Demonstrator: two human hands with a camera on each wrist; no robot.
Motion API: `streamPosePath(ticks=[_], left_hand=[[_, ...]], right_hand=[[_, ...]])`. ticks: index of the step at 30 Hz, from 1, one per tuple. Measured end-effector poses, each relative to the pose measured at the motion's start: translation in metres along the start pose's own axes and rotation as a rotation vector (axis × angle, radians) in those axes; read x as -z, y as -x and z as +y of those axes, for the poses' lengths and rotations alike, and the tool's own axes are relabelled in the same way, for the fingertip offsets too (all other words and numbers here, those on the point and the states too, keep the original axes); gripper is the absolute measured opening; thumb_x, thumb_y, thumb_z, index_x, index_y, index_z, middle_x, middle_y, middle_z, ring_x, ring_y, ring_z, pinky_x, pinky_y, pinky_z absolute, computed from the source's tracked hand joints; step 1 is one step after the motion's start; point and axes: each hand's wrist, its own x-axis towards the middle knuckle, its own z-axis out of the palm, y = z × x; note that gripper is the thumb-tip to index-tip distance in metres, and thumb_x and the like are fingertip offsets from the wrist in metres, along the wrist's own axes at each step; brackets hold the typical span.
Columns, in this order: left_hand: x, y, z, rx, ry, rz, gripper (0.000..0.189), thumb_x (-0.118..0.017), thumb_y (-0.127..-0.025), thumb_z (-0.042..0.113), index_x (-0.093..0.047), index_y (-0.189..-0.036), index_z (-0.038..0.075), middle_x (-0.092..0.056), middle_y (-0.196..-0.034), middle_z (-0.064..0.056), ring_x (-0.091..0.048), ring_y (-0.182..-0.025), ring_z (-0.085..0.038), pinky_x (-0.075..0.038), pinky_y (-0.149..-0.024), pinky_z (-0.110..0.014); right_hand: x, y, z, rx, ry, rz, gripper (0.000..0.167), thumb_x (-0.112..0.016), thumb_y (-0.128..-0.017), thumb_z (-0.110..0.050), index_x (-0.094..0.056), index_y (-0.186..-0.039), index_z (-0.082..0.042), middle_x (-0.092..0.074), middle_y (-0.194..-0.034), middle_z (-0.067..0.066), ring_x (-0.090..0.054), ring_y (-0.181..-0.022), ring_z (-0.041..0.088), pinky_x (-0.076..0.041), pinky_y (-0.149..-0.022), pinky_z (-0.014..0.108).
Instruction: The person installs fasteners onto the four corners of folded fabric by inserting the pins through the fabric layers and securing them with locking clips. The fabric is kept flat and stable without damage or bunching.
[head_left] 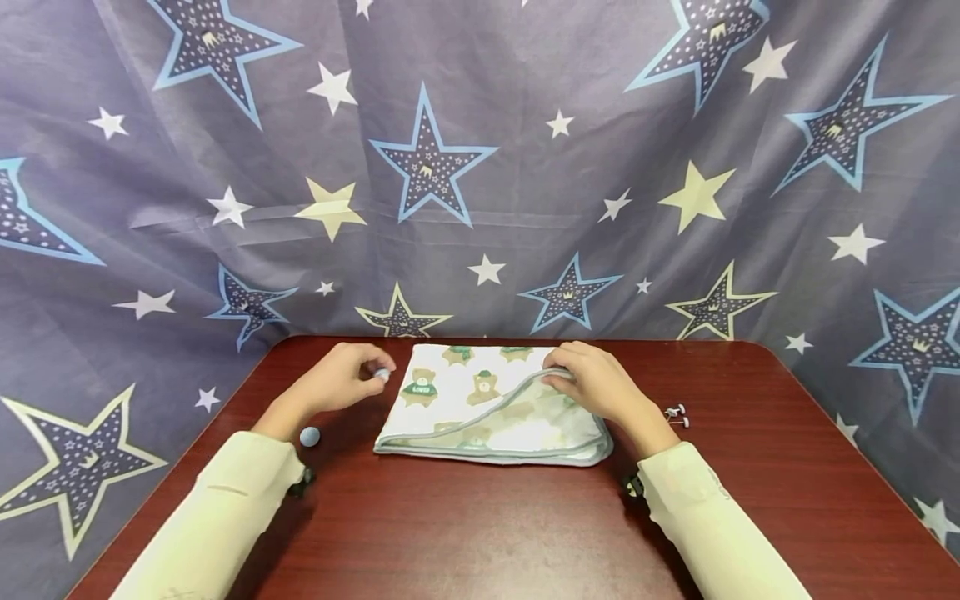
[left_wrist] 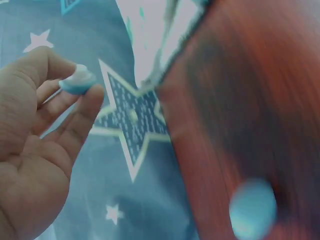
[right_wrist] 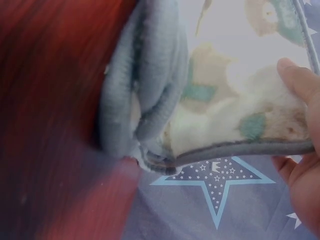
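My left hand (head_left: 343, 380) pinches a small round blue-and-white cap-like piece (left_wrist: 78, 80) between thumb and fingertips, just left of the blanket. A folded white blanket (head_left: 450, 400) with a teddy-bear print and grey-blue edging lies on the table. With my right hand (head_left: 592, 379) I grip the blanket's upper layer at its right side, thumb on the printed face and fingers behind it. That layer is lifted and turned back, showing a paler underside. A second round blue piece (head_left: 310, 436) sits on the table beside my left wrist.
Two small white-headed pin-like pieces (head_left: 677, 415) lie on the dark red wooden table (head_left: 465, 533), just right of my right wrist. A grey star-patterned curtain (head_left: 495, 208) hangs behind the table and along its sides.
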Motion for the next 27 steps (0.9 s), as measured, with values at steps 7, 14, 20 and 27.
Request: streamPosePath(ticks=[7,14,20,27], left_hand=[[-0.028,-0.045,0.021,0.058,0.123,0.028,0.021,-0.071,-0.083,0.005,-0.076,-0.104,0.009,-0.075,-0.09,-0.003,-0.068,-0.078,-0.011,-0.054,-0.072,-0.033],[-0.06,-0.08,0.044,0.156,0.349,0.127,0.02,-0.071,-0.086,0.005,-0.077,-0.105,0.005,-0.076,-0.093,-0.006,-0.072,-0.084,-0.018,-0.056,-0.072,-0.029],[-0.083,-0.099,0.064,0.227,0.494,0.191,0.024,-0.07,-0.089,0.005,-0.076,-0.112,0.004,-0.077,-0.097,-0.007,-0.072,-0.086,-0.017,-0.056,-0.074,-0.028],[-0.098,-0.112,0.088,0.237,0.687,0.067,0.029,-0.073,-0.093,0.004,-0.072,-0.121,0.0,-0.074,-0.112,-0.012,-0.071,-0.099,-0.021,-0.056,-0.085,-0.032]], right_hand=[[0.0,-0.001,-0.002,-0.009,0.005,-0.017,0.015,-0.083,-0.088,-0.023,-0.071,-0.097,-0.019,-0.065,-0.087,-0.006,-0.059,-0.078,0.013,-0.05,-0.067,0.035],[0.0,-0.001,-0.001,-0.002,0.008,-0.007,0.015,-0.083,-0.087,-0.022,-0.072,-0.096,-0.019,-0.065,-0.086,-0.005,-0.059,-0.077,0.013,-0.049,-0.067,0.035],[-0.002,0.0,0.001,0.005,0.01,-0.005,0.014,-0.083,-0.087,-0.023,-0.072,-0.096,-0.019,-0.066,-0.087,-0.006,-0.06,-0.078,0.013,-0.05,-0.068,0.035],[-0.003,-0.002,-0.001,0.02,0.016,-0.024,0.014,-0.083,-0.088,-0.022,-0.073,-0.097,-0.019,-0.066,-0.089,-0.006,-0.061,-0.08,0.013,-0.051,-0.069,0.035]])
